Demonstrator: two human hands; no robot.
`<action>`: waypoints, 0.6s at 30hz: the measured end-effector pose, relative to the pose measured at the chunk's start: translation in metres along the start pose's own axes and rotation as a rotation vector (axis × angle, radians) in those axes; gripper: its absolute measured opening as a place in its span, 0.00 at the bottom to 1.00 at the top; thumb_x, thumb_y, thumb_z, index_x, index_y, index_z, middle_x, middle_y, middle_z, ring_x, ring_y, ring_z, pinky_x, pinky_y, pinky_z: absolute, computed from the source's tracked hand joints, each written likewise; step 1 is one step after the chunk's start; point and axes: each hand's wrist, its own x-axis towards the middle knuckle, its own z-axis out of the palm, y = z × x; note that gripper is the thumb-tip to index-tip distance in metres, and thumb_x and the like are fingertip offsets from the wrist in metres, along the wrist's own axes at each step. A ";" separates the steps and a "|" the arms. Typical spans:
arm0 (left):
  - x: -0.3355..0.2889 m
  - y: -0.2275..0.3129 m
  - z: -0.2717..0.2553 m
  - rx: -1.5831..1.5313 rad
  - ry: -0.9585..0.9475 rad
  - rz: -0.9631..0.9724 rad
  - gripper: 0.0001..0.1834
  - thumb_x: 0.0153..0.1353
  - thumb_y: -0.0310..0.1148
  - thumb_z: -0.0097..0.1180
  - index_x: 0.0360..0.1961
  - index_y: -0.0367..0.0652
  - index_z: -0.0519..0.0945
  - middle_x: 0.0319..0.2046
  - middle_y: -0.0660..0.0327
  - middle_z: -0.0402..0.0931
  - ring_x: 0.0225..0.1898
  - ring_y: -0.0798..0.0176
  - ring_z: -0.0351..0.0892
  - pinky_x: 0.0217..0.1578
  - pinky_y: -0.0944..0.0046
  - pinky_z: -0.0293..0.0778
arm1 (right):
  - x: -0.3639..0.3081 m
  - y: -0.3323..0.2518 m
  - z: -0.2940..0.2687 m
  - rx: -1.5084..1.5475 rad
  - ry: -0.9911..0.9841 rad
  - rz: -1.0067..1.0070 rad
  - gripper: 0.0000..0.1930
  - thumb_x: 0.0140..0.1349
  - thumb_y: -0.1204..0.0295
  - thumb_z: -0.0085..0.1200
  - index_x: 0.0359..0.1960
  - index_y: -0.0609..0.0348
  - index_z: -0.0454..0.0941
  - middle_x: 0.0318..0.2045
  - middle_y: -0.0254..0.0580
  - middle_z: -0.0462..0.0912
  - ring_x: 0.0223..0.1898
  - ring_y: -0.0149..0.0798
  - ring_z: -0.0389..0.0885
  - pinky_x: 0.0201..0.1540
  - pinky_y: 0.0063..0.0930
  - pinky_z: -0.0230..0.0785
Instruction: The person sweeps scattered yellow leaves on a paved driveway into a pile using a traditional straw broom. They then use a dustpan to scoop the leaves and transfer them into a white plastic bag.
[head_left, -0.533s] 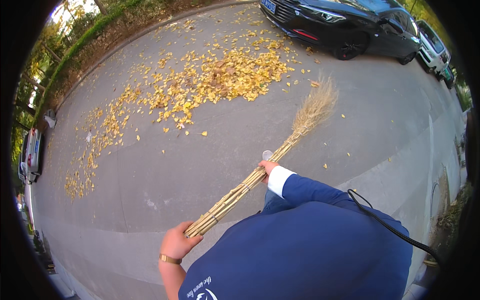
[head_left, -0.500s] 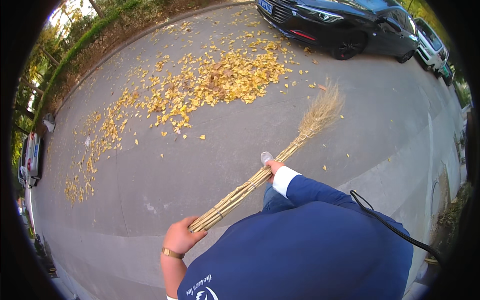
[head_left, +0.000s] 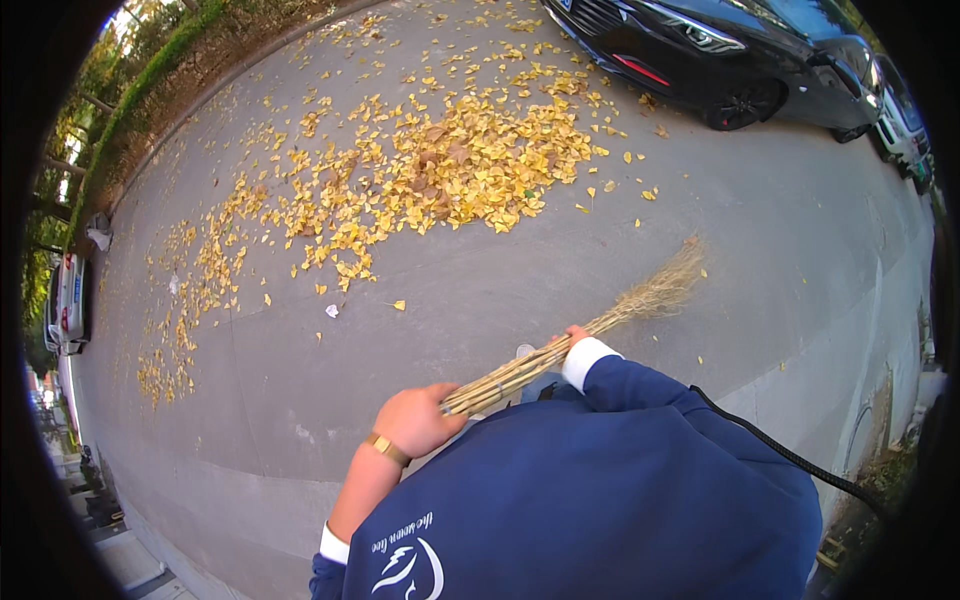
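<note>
Both my hands, left (head_left: 418, 420) and right (head_left: 574, 335), clamp the broom (head_left: 570, 345); I'd sweep low toward the leaves (head_left: 470, 160), upper centre.

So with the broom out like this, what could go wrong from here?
The broom head is raised over bare pavement, well short of the yellow leaf pile; a hard stroke could scatter the heap instead of gathering it. The black car is parked right beside the leaves, so a wide swing might brush it. The left hand grips the very end of the handle, where it could slip.
</note>
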 end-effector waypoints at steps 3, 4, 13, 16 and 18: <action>-0.067 -0.041 -0.044 -0.177 0.247 -0.320 0.22 0.48 0.38 0.62 0.46 0.42 0.82 0.35 0.49 0.83 0.37 0.49 0.83 0.39 0.58 0.78 | -0.005 0.109 0.114 -0.289 -0.020 0.113 0.17 0.64 0.66 0.44 0.48 0.66 0.65 0.40 0.57 0.78 0.38 0.54 0.79 0.42 0.47 0.75; -0.088 -0.049 -0.055 -0.270 0.318 -0.406 0.22 0.48 0.36 0.63 0.45 0.40 0.82 0.34 0.49 0.83 0.36 0.49 0.84 0.39 0.58 0.78 | -0.012 0.144 0.149 -0.386 -0.052 0.147 0.16 0.63 0.67 0.44 0.48 0.66 0.65 0.38 0.57 0.78 0.37 0.54 0.80 0.40 0.47 0.76; -0.055 -0.096 -0.070 -0.087 0.788 -0.749 0.28 0.45 0.33 0.66 0.51 0.37 0.78 0.37 0.45 0.81 0.36 0.47 0.83 0.38 0.56 0.77 | -0.054 0.282 0.453 -0.925 -0.622 0.156 0.13 0.56 0.75 0.51 0.42 0.69 0.72 0.29 0.55 0.81 0.28 0.51 0.85 0.27 0.49 0.79; -0.046 -0.111 -0.092 -0.438 0.889 -0.710 0.28 0.47 0.30 0.66 0.52 0.35 0.77 0.36 0.50 0.82 0.36 0.57 0.83 0.38 0.60 0.77 | -0.076 0.278 0.496 -1.102 -0.657 -0.085 0.25 0.51 0.73 0.60 0.48 0.66 0.62 0.31 0.53 0.80 0.28 0.47 0.84 0.26 0.48 0.79; -0.056 -0.111 -0.108 -0.744 0.830 -0.723 0.27 0.48 0.28 0.66 0.52 0.33 0.77 0.36 0.54 0.82 0.37 0.65 0.82 0.39 0.63 0.76 | -0.091 0.262 0.493 -1.119 -0.610 -0.140 0.30 0.50 0.72 0.61 0.51 0.64 0.57 0.33 0.53 0.78 0.29 0.47 0.84 0.26 0.47 0.79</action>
